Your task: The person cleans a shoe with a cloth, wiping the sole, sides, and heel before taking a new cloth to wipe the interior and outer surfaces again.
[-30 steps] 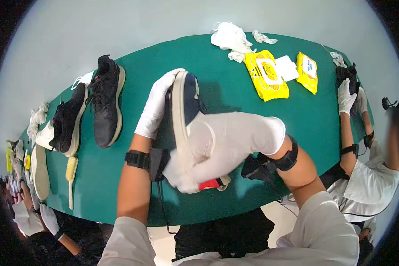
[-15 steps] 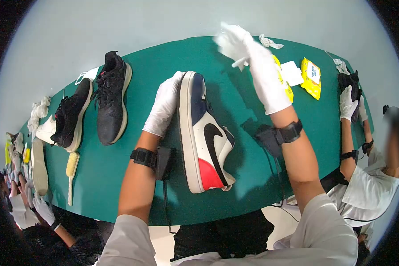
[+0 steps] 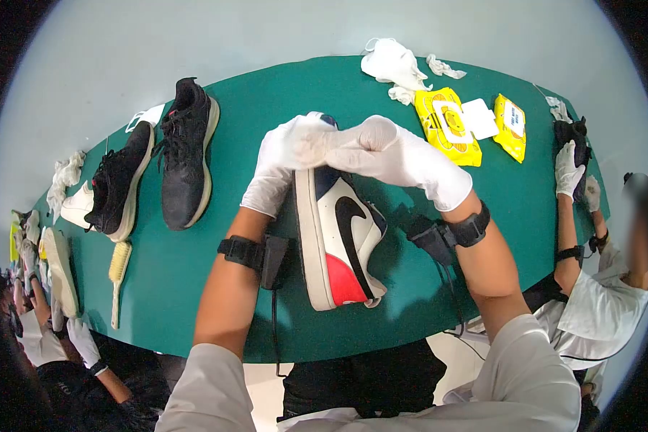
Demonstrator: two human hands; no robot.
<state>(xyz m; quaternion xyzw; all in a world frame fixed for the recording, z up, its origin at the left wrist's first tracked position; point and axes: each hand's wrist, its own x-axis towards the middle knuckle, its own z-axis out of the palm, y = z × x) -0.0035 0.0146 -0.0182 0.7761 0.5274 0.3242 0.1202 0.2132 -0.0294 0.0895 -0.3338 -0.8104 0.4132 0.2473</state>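
A low sneaker (image 3: 338, 245) in white, navy and red with a black swoosh lies on its side, toe away from me, pale sole to the left. My left hand (image 3: 284, 155), in a white glove, is closed around the toe end. My right hand (image 3: 378, 151), also gloved, has its fingers bent and pressed together over the toe, meeting the left hand. Blur hides what, if anything, is between the fingers of my right hand. A crumpled white cloth (image 3: 394, 63) lies at the table's far edge.
Two black shoes (image 3: 187, 158) (image 3: 121, 183) stand left, with a brush (image 3: 119, 277) below. Yellow wipes packs (image 3: 446, 126) (image 3: 510, 128) lie at the right on the green table (image 3: 194, 302). People with gloved hands (image 3: 569, 169) (image 3: 84, 342) are at both sides.
My right hand has come down from the far edge to the sneaker's toe. The white cloth now lies at that edge, out of my hand. My left hand has shifted over the toe.
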